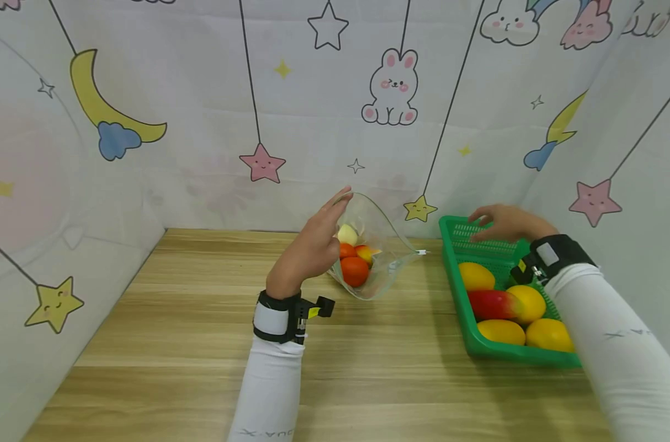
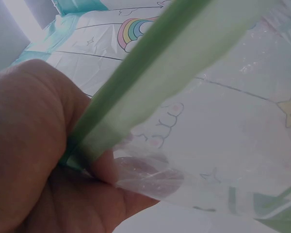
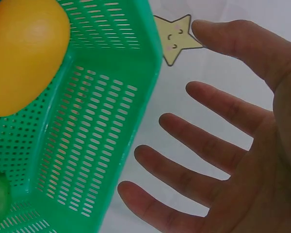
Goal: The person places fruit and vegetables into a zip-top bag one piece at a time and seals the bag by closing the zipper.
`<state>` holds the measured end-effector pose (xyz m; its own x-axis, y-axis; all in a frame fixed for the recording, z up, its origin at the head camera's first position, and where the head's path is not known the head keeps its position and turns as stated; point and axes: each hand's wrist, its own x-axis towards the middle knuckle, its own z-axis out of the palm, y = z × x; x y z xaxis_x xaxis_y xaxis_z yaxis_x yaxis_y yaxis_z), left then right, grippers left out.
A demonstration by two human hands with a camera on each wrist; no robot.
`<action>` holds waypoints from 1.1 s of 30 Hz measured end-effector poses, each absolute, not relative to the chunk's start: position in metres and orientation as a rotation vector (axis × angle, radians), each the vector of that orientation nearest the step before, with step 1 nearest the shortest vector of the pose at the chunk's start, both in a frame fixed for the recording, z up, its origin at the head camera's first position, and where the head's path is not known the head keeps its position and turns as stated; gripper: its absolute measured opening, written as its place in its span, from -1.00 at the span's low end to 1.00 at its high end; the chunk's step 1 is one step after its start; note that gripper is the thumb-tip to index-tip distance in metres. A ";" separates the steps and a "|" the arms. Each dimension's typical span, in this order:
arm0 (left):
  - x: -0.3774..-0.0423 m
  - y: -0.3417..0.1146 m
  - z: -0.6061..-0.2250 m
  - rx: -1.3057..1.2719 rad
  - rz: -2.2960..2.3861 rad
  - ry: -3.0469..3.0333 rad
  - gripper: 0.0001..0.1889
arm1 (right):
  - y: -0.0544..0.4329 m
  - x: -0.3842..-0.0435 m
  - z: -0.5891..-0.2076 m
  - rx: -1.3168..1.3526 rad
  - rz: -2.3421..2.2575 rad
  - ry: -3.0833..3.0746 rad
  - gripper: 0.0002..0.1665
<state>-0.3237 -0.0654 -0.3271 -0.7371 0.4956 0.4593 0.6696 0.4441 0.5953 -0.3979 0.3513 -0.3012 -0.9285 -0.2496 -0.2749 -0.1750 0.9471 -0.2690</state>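
Observation:
My left hand [image 1: 313, 245] holds a clear plastic bag [image 1: 381, 245] up by its rim above the wooden table. In the left wrist view the thumb [image 2: 104, 167] pinches the bag [image 2: 223, 145] just under its green zip strip [image 2: 160, 82]. Inside the bag lie an orange fruit [image 1: 354, 271], a smaller red-yellow one [image 1: 364, 253] and a pale one [image 1: 347, 234]. My right hand [image 1: 503, 222] hovers with fingers spread over the far end of a green basket [image 1: 456, 294], holding nothing; the right wrist view shows the hand [image 3: 208, 155] beside the basket's wall [image 3: 102, 121].
The basket holds several yellow fruits [image 1: 475, 275] and a red one [image 1: 492, 304]; one yellow fruit [image 3: 26, 53] shows in the right wrist view. Cartoon-printed cloth walls close in the table [image 1: 175, 319] at the back and both sides.

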 end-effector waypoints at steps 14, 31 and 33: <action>-0.324 -0.066 -0.328 -1.030 -1.174 -2.464 -0.16 | 0.345 -0.397 -0.332 -0.221 -0.307 2.597 -0.13; -0.325 -0.067 -0.327 -1.028 -1.201 -2.466 -0.13 | 0.341 -0.402 -0.362 -0.186 -0.213 2.564 -0.08; -0.325 -0.067 -0.327 -1.029 -1.199 -2.468 -0.13 | 0.341 -0.403 -0.365 -0.177 -0.211 2.552 -0.07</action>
